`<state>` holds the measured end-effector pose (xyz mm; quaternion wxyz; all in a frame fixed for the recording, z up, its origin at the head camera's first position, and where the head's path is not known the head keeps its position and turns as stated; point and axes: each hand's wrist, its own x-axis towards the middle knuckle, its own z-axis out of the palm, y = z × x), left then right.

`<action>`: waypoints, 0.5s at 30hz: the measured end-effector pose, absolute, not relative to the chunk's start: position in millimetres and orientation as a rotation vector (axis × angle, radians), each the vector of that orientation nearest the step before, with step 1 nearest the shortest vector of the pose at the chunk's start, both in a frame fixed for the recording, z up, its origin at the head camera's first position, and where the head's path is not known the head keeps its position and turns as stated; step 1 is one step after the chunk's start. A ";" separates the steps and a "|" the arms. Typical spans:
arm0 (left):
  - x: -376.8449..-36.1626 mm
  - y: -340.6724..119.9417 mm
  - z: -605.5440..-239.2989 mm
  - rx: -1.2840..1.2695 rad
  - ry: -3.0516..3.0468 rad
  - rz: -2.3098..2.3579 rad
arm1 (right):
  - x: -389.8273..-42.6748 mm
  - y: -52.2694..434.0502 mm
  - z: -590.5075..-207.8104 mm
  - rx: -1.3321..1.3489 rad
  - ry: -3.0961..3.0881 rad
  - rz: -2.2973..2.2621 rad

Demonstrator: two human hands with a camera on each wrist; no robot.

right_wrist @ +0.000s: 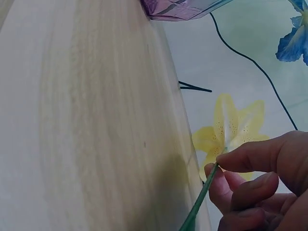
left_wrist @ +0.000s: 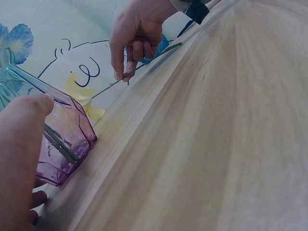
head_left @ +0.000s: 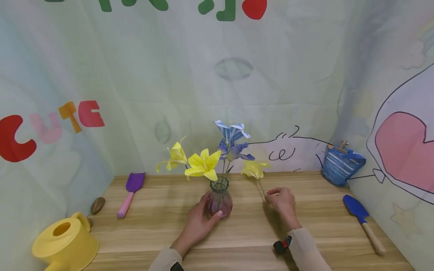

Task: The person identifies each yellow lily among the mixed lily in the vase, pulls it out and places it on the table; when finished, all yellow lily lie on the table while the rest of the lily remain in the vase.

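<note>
Lily with speckled yellow petals and a thin green stem: outside the vase, to its right, stem tilted, bloom pointing away from you. Your right hand pinches that stem between thumb and fingertips, remaining fingers curled in.

Your left hand grips the ribbed glass vase, greenish at the neck and purple lower down, from its left side, thumb across the near face. Vase stands upright on the wood-grained tabletop. Contents: two more yellow lilies, leaning left, and two blue flowers, rising above the neck, paler one uppermost. In your left wrist view, stem ends show through the glass near the base.

To the left: purple-bladed scoop with pink handle, brown oval stone, and, nearer you, yellow watering can. To the right: blue pouch with pale print, metal clip at its top; nearer you, blue-bladed trowel with wooden handle. Behind everything: pale printed backdrop.
</note>
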<state>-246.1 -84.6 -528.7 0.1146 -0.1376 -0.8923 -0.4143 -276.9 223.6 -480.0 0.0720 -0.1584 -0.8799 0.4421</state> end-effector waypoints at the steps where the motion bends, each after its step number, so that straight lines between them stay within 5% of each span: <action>1: -246.2 -84.7 -528.9 -0.405 -2.615 -1.213 | -277.3 223.3 -480.1 -0.490 -2.647 1.337; 15: -247.8 -84.3 -530.3 -0.426 -2.584 -1.211 | -279.2 216.1 -480.2 -0.547 -2.616 1.389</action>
